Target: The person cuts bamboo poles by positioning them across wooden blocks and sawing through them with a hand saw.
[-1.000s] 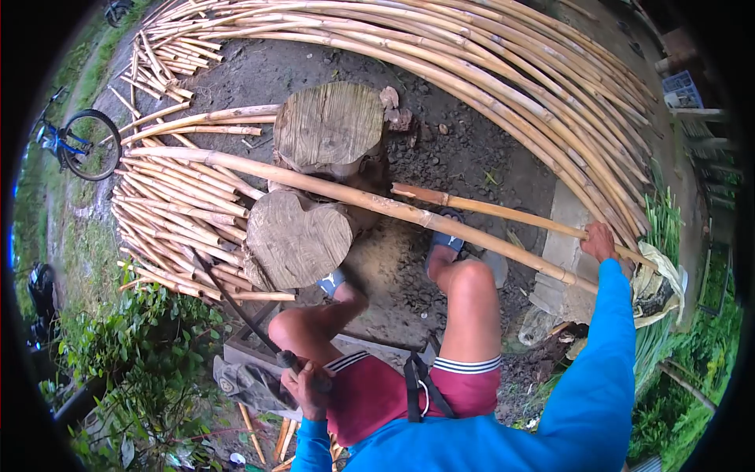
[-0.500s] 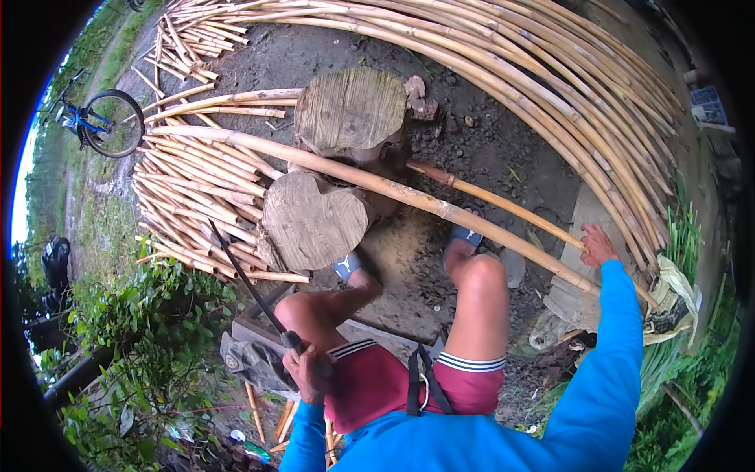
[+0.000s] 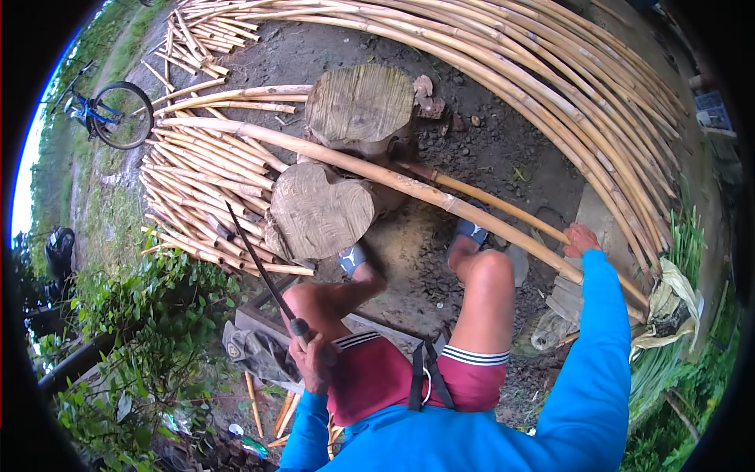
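Two bare hands are at work, each with something in its grip. The left hand point(image 3: 313, 363) is closed around the handle of a long, dark-bladed machete point(image 3: 263, 271), its blade slanting up and away from the knee, with the tip seen against the short cut bamboo pieces point(image 3: 208, 185). The right hand point(image 3: 582, 240) has its fingers bent around a thinner tan bamboo pole point(image 3: 499, 206); how firmly it presses cannot be told.

One thicker pale bamboo pole point(image 3: 354, 164) lies just beside the held one, on its nearer side, and stands between the machete and the thinner pole. It runs from over the cut pieces, past the gap between a round, rough-topped wooden stump point(image 3: 360, 102) and a heart-shaped wooden stump point(image 3: 321, 211), to near the right forearm. Neither stump is touched by the hands or the blade.

Many long bamboo poles point(image 3: 543, 94) curve around the far and right sides of the dark soil. At their near end sits a crumpled pale sack point(image 3: 668, 311). Beside the left hand rests a grey camouflage-patterned cap point(image 3: 255, 352); leafy green shrubs point(image 3: 149, 315) grow further left, and a blue bicycle point(image 3: 110, 114) is beyond the cut pieces.
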Action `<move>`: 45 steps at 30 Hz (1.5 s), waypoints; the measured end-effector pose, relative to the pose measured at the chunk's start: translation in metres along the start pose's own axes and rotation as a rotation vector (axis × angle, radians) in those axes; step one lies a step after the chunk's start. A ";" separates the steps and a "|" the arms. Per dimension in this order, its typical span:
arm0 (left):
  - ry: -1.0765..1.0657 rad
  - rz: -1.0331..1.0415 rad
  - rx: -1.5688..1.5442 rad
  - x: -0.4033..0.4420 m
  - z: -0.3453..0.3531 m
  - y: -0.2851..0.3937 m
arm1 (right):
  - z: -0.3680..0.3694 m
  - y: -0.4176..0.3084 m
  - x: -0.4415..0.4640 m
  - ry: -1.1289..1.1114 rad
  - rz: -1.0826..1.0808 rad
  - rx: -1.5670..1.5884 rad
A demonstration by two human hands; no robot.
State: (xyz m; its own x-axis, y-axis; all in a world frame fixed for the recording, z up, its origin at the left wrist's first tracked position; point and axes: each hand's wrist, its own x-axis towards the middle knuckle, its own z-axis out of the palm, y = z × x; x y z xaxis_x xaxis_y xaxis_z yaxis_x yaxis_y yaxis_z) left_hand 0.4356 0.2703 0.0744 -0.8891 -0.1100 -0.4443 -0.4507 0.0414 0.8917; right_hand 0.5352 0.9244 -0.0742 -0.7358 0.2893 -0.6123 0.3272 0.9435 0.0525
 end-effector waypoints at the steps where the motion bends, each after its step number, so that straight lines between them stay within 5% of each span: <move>1: 0.003 -0.001 0.000 -0.001 0.000 0.002 | 0.001 0.001 -0.001 -0.001 -0.003 -0.001; 10: -0.015 0.031 0.042 -0.001 0.005 0.003 | -0.030 -0.007 -0.019 -0.334 0.214 -0.123; 14: -0.014 0.014 0.072 -0.004 0.010 0.006 | -0.036 -0.041 -0.015 0.387 0.083 0.288; 16: -0.012 0.061 0.084 -0.003 0.011 0.003 | -0.031 -0.063 0.008 0.459 -0.072 0.514; 18: -0.029 0.069 0.106 -0.003 0.009 0.000 | -0.075 -0.121 0.003 0.122 -0.099 0.848; 20: -0.064 0.072 0.080 -0.004 0.009 0.000 | -0.085 -0.162 0.014 0.037 -0.222 0.828; 22: -0.101 0.097 0.110 -0.004 0.004 -0.010 | -0.071 -0.189 0.034 0.164 -0.494 0.758; 25: -0.165 0.096 0.186 -0.002 0.005 -0.011 | -0.069 -0.237 0.065 0.244 -0.606 0.621; 27: -0.299 0.141 0.281 0.005 0.011 -0.011 | -0.066 -0.267 0.094 0.569 -0.824 0.549; 28: -0.298 0.146 0.274 0.006 0.016 -0.013 | -0.076 -0.278 0.094 0.573 -0.827 0.542; 30: -0.363 0.017 0.098 0.003 0.035 -0.015 | -0.128 -0.301 0.063 0.048 -0.335 0.682; 31: -0.355 0.020 0.117 0.001 0.045 -0.015 | -0.116 -0.304 0.062 0.262 -0.390 0.764; 34: -0.450 0.028 0.194 0.001 0.055 -0.020 | -0.101 -0.301 0.046 0.428 -0.277 0.645; 45: -0.532 0.008 0.443 0.014 0.093 -0.027 | -0.091 -0.275 0.026 0.315 -0.176 0.618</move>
State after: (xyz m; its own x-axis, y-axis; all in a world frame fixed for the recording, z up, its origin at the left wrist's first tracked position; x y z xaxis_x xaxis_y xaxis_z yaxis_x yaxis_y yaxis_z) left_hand 0.4273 0.3603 0.0362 -0.7599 0.3894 -0.5206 -0.3332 0.4543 0.8262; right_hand 0.3720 0.6873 -0.0327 -0.9143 0.2624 -0.3085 0.3954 0.7430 -0.5400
